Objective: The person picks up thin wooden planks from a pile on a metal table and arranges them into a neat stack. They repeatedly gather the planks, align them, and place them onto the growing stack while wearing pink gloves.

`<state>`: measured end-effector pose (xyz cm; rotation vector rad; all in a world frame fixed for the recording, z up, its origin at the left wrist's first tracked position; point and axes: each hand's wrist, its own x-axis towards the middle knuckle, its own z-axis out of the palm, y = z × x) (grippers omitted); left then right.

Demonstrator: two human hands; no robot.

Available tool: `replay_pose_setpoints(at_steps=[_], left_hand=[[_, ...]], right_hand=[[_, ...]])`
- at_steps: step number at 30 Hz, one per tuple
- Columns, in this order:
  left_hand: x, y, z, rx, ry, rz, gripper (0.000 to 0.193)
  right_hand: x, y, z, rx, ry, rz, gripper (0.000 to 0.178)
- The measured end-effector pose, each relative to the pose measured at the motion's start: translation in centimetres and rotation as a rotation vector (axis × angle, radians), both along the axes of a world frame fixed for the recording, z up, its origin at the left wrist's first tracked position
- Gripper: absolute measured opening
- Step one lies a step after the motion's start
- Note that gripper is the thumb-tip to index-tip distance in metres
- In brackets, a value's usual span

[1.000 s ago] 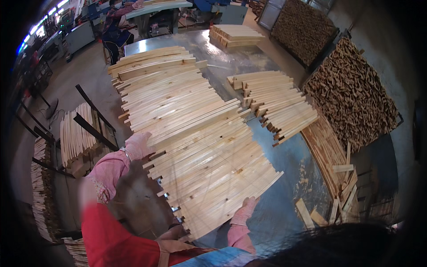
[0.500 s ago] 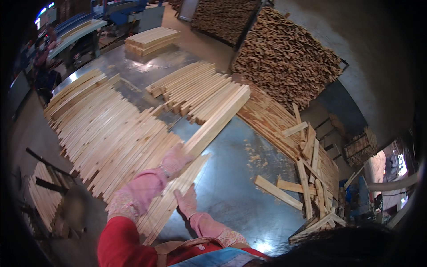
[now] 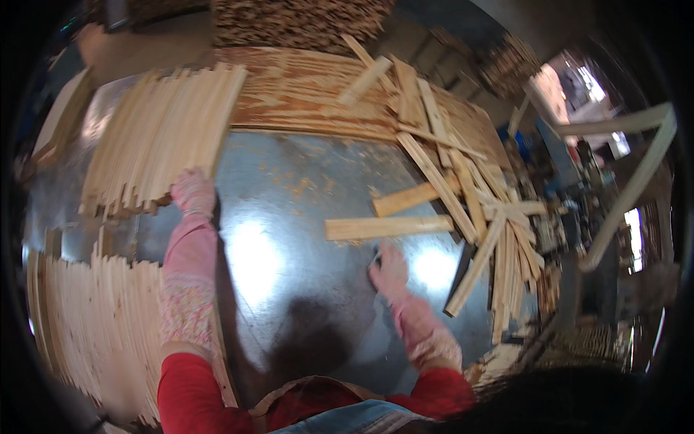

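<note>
My left hand (image 3: 194,192), in a pink glove, is closed at the near right corner of a batch of pale wooden strips (image 3: 163,130). Its fingers curl at the end of the outermost strip. Lower left, beside my left forearm, lies a second batch of strips (image 3: 101,311) with uneven far ends. Over the metal tabletop (image 3: 311,267) my right hand (image 3: 390,271), gloved alike, reaches forward with thumb and fingers apart. I see nothing held in it, though a dark patch shows by its thumb. Just beyond it lies a loose wooden piece (image 3: 390,228).
A jumbled pile of offcuts (image 3: 470,188) covers the table's right side. Along the far edge runs a brown-grained board (image 3: 303,90), with sawdust (image 3: 303,184) in front of it. Stacked wood (image 3: 303,22) stands behind. Another stack of strips (image 3: 61,119) sits far left.
My view has swung to the right. My left hand has gone from the near strips to the end of the far batch. My right hand has left the near strips and moved right towards the offcuts.
</note>
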<state>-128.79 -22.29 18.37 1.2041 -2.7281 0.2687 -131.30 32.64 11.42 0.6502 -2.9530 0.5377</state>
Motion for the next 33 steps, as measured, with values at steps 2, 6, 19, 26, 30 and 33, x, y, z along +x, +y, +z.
replay_pose_setpoints(at_steps=[2, 6, 19, 26, 30, 33], left_hand=[[1.9, -0.8, 0.1, -0.054, 0.000, -0.080, 0.045], [1.5, -1.7, -1.6, -0.070, 0.093, -0.136, 0.053], [2.5, -2.3, 0.7, 0.077, 0.083, -0.173, 0.051], [3.2, -3.4, 0.1, 0.069, 0.041, -0.153, 0.063], [3.2, -3.5, 0.5, 0.105, 0.022, -0.149, 0.067], [3.1, -3.3, 0.8, 0.118, 0.020, -0.128, 0.062]], right_hand=[[-4.2, 4.2, -1.5, 0.247, 0.099, -0.150, 0.078], [-12.4, 10.6, -1.0, 0.651, -0.007, -0.206, 0.082], [-5.9, -2.3, 1.0, -0.848, -1.455, -0.131, 0.069], [-1.0, -9.4, 2.2, -1.491, -1.820, -0.052, 0.074], [1.8, -9.8, 0.7, -1.504, -1.761, -0.182, 0.064], [6.6, -10.0, 1.0, -1.236, -1.460, -0.219, 0.053]])
